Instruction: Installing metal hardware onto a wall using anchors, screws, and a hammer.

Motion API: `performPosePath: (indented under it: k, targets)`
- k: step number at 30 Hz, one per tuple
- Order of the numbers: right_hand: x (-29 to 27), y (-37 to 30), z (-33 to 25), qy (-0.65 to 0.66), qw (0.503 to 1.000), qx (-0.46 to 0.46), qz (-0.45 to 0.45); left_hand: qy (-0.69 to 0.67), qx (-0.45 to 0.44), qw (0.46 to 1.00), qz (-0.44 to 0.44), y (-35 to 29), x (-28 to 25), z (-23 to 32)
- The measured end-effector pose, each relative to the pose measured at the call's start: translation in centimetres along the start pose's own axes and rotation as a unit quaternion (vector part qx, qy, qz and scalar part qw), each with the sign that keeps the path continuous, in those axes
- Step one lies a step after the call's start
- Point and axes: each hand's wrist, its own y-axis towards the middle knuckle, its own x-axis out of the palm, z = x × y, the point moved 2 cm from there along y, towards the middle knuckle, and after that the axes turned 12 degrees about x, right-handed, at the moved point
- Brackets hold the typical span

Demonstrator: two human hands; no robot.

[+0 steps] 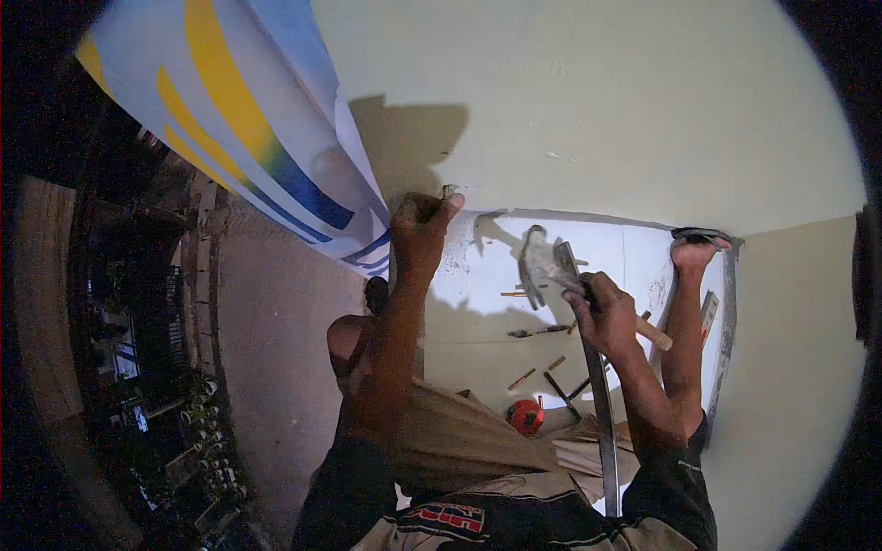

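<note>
My left hand (427,216) is raised at the pale wall, with thumb and finger pinched on a small piece (448,191) too small to name. My right hand (602,312) is closed round a claw hammer (540,268) near its head. The hammer's worn grey head points to the left, and its wooden handle end sticks out on the other side of my fist. A long dark metal bar (599,395) runs behind my right hand toward my body; whether my fingers touch it, I cannot tell.
On the white ledge (459,266) lie a red tape measure (525,416), a screwdriver (540,331), several short sticks and a spirit level (709,317). My sandalled foot (694,253) rests at its right. A printed banner (276,138) hangs at left, above a drop to the ground (276,367).
</note>
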Motion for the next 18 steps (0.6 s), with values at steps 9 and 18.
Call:
performPosePath:
  k: [9,18]
  targets:
    - [2.3,1.6,-3.2,0.001,0.996,-0.086,0.012,-0.134,-0.162,0.977,-0.045,-0.8,0.2,0.0]
    - [4.2,3.3,-5.5,-0.102,0.976,-0.192,0.006,-0.308,-0.198,0.93,-0.018,0.1,-0.1,-2.6]
